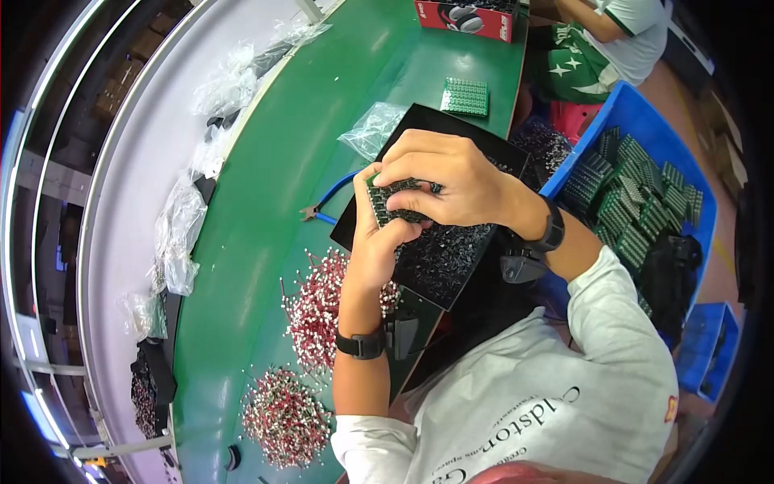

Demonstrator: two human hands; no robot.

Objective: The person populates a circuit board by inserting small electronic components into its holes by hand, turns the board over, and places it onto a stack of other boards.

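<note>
My left hand [377, 242] is closed on one edge of a small green circuit board panel [385, 202] studded with rows of dark parts. Over its top curls my right hand [451, 177], thumb and fingers pressed against the same panel. A small black piece [436, 188] shows beside the right fingers. Both hands are above a black tray [427, 115] that holds many loose black bits [442, 260]. The fingers cover much of the panel. Left of the tray lie blue-handled cutters [311, 214], with neither hand on them.
Two heaps of red-and-white wire leads [314, 315] lie on the green table [234, 274]. Farther off are a clear plastic bag [374, 129], another board panel [465, 97] and a red box [468, 20]. To the right, a blue bin [700, 242] holds many boards. A co-worker [613, 40] sits beyond.
</note>
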